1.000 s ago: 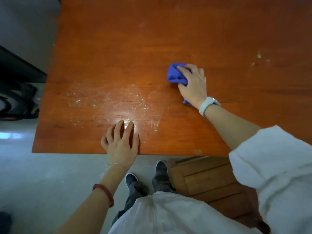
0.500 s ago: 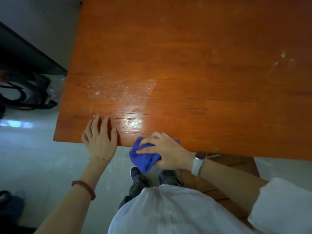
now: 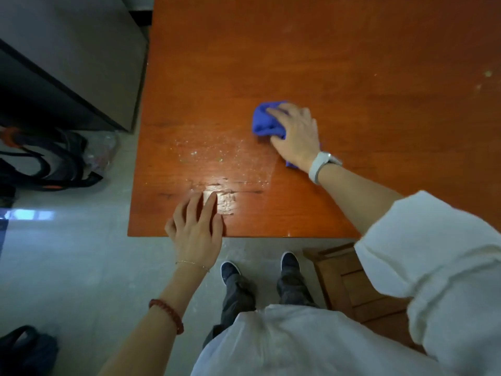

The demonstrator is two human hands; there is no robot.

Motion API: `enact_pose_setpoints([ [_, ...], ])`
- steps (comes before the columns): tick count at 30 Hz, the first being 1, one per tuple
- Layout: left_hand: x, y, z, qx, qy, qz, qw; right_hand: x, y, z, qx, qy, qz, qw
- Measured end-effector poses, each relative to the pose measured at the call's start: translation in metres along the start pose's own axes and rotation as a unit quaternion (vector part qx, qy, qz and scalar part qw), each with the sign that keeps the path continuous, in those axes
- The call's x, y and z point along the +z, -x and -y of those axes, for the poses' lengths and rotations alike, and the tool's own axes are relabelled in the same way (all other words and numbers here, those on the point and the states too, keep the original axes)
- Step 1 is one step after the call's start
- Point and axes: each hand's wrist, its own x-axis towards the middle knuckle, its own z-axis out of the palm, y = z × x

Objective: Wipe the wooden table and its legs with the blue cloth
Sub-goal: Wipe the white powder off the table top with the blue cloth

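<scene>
The reddish wooden table [image 3: 325,63] fills the upper part of the head view. My right hand [image 3: 296,134] presses the bunched blue cloth [image 3: 264,122] onto the tabletop, fingers spread over it, near the middle of the table. My left hand [image 3: 196,226] rests flat on the front edge of the table, fingers straight. A patch of pale crumbs and dust [image 3: 217,158] lies on the wood between the two hands. A few specks [image 3: 488,74] sit at the far right. The table legs are hidden.
A wooden stool [image 3: 349,283] stands under the table's front edge to the right of my feet. A grey cabinet [image 3: 81,50] stands left of the table, with black bags and straps [image 3: 48,158] on the floor beside it. Another dark bag [image 3: 24,351] lies at bottom left.
My right hand swept the cloth from mid-table down to the front edge, then back up onto the tabletop. My left hand stayed on the front edge.
</scene>
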Motion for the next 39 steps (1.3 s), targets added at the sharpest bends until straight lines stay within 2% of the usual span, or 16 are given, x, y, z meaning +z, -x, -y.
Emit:
enact_pose_setpoints([
  [3,-0.009,-0.004,0.016,-0.005,0.061,-0.023,0.998,0.021,0.053,0.033,-0.173,-0.03,0.05,0.983],
  [5,-0.013,-0.007,0.031,-0.023,0.042,-0.048,0.998,0.028,0.099,0.047,-0.256,-0.043,0.106,0.96],
  [7,-0.013,-0.009,0.043,-0.059,0.017,-0.045,0.997,0.03,0.141,0.057,-0.312,-0.079,0.155,0.934],
  [9,-0.011,-0.009,0.05,-0.088,0.003,-0.019,0.996,0.028,0.164,0.059,-0.306,-0.139,0.19,0.922],
  [11,-0.009,-0.008,0.052,-0.087,-0.017,-0.001,0.996,0.019,0.161,0.054,-0.24,-0.202,0.152,0.937],
  [13,-0.01,-0.007,0.054,-0.081,-0.027,0.004,0.996,0.002,0.139,0.044,-0.153,-0.223,0.072,0.96],
  [15,-0.014,-0.009,0.056,-0.079,-0.015,0.011,0.997,-0.01,0.105,0.03,-0.092,-0.166,-0.019,0.982],
  [17,-0.017,-0.011,0.058,-0.08,0.001,0.009,0.997,-0.016,0.068,0.02,0.01,-0.096,-0.084,0.992],
  [20,-0.021,-0.015,0.067,-0.095,0.015,0.008,0.995,-0.01,0.021,0.017,0.206,-0.028,-0.093,0.974],
  [23,-0.022,-0.02,0.082,-0.125,0.026,0.035,0.991,0.007,-0.016,0.036,0.261,-0.019,-0.078,0.962],
  [27,-0.024,-0.022,0.1,-0.081,0.057,0.056,0.993,0.035,-0.031,0.083,0.112,0.0,-0.017,0.994],
  [30,-0.03,-0.022,0.116,-0.032,0.128,0.035,0.991,0.053,0.006,0.115,-0.043,0.011,0.018,0.999],
  [32,-0.035,-0.026,0.125,-0.027,0.202,0.047,0.978,0.064,0.053,0.133,-0.171,-0.019,0.055,0.984],
  [35,-0.041,-0.028,0.138,-0.016,0.251,0.073,0.965,0.07,0.129,0.15,-0.317,-0.085,0.198,0.924],
  [37,-0.041,-0.024,0.144,0.007,0.222,0.083,0.971,0.061,0.151,0.157,-0.338,-0.141,0.253,0.895],
  [39,-0.039,-0.02,0.147,0.02,0.191,0.079,0.978,0.052,0.133,0.154,-0.3,-0.19,0.194,0.914],
])
